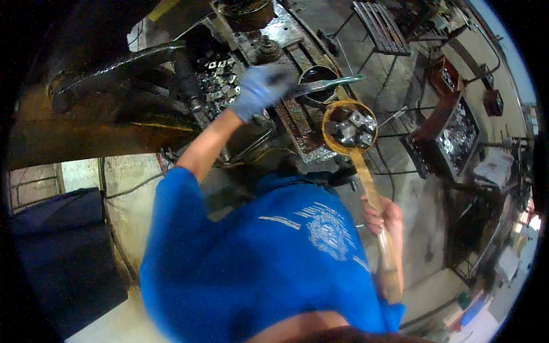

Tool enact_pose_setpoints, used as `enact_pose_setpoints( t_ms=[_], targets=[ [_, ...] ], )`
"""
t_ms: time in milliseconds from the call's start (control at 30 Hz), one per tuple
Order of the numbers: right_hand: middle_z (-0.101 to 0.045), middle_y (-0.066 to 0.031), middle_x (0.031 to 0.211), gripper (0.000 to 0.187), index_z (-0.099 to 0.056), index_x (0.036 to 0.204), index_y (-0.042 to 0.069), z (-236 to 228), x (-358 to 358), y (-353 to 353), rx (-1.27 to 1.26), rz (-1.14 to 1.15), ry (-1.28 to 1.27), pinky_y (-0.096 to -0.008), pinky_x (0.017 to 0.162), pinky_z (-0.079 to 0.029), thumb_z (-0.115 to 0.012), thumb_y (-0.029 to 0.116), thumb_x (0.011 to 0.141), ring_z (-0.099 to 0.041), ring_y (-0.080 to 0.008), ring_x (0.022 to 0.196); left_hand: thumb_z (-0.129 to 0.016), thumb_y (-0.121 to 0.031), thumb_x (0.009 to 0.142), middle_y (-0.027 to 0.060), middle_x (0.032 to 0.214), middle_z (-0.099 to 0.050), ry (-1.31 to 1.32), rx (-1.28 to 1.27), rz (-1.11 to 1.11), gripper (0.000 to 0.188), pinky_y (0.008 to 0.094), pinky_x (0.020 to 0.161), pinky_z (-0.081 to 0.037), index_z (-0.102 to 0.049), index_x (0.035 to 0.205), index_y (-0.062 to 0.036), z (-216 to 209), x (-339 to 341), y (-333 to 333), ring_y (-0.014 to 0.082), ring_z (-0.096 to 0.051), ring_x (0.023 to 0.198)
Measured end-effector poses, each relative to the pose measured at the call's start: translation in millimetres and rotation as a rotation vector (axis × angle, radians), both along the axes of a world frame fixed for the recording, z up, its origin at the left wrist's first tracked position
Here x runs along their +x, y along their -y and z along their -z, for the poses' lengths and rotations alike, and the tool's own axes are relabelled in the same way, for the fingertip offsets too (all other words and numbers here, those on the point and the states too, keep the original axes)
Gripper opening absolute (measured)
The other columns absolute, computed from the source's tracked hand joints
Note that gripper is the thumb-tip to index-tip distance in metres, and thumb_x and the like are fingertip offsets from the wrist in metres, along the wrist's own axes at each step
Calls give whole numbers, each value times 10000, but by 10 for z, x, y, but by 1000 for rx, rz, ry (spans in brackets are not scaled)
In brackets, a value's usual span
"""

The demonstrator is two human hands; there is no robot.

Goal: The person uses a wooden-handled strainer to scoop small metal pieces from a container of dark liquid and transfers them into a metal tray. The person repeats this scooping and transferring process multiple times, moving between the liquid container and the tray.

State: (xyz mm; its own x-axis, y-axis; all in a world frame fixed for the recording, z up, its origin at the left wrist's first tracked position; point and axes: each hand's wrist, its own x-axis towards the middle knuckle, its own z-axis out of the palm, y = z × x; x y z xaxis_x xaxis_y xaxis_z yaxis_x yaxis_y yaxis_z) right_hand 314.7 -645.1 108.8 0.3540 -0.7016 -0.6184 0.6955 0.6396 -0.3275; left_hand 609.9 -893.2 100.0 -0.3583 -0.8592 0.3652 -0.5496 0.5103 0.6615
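My left hand (263,88), in a pale blue-grey glove, is closed and somewhat blurred. From it a long flat tool (326,86) with a greenish tip points right, across the mouth of a dark round pot (316,73); its exact kind is unclear. My bare right hand (383,216) wraps round the long, light-coloured handle of a scoop (366,174). The scoop's round yellowish bowl sits just right of the pot and holds several small blocky metal pieces (355,127). Whether the bowl touches anything beneath it is hard to tell.
Many small metal parts (220,86) lie beside the greasy machine bed (297,123). A thick dark machine arm (123,68) crosses the left side. On the right stand a bin of metal parts (457,134) and another rusty box (445,77). A slatted stand (382,28) is at the back.
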Motion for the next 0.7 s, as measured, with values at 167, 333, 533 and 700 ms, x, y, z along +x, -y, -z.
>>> enact_pose_setpoints(
  t_ms=[167, 333, 533, 700],
  targets=[
    [-370, -21, 666, 556, -419, 1101, -61, -26, -52, 38, 3, -10, 67, -181, 315, -273, -620, 280, 710, -346, -52, 436, -591, -280, 744, 148, 846, -627, 552, 215, -137, 258, 359, 690, -471, -640, 916, -94, 786, 1401, 396, 289, -607, 762],
    [-380, -22, 667, 591, -407, 1104, -80, -64, -56, 70, 30, 19, 97, -173, 313, -271, -636, 304, 717, -358, -54, 451, -611, -210, 688, 106, 865, -635, 1369, 443, 400, 305, 305, 689, -485, -594, 976, -108, 1671, 1509, 548, 214, -616, 784],
    [-369, -3, 650, 609, -421, 1091, -67, -121, -62, 132, 60, -33, -40, -163, 302, -265, -635, 358, 711, -343, -39, 438, -570, -134, 700, 41, 741, -614, 1245, 191, 689, 122, 307, 636, -478, -648, 793, -117, 3062, 1831, 519, 243, -595, 727],
    [-364, 2, 640, 633, -438, 1072, -58, -117, -1, 55, 57, 26, -65, -153, 296, -263, -634, 412, 697, -333, -30, 418, -570, -134, 701, 43, 754, -615, 1229, 244, 757, 126, 306, 646, -477, -647, 800, -117, 2905, 1612, 471, 244, -593, 746]
  ],
)
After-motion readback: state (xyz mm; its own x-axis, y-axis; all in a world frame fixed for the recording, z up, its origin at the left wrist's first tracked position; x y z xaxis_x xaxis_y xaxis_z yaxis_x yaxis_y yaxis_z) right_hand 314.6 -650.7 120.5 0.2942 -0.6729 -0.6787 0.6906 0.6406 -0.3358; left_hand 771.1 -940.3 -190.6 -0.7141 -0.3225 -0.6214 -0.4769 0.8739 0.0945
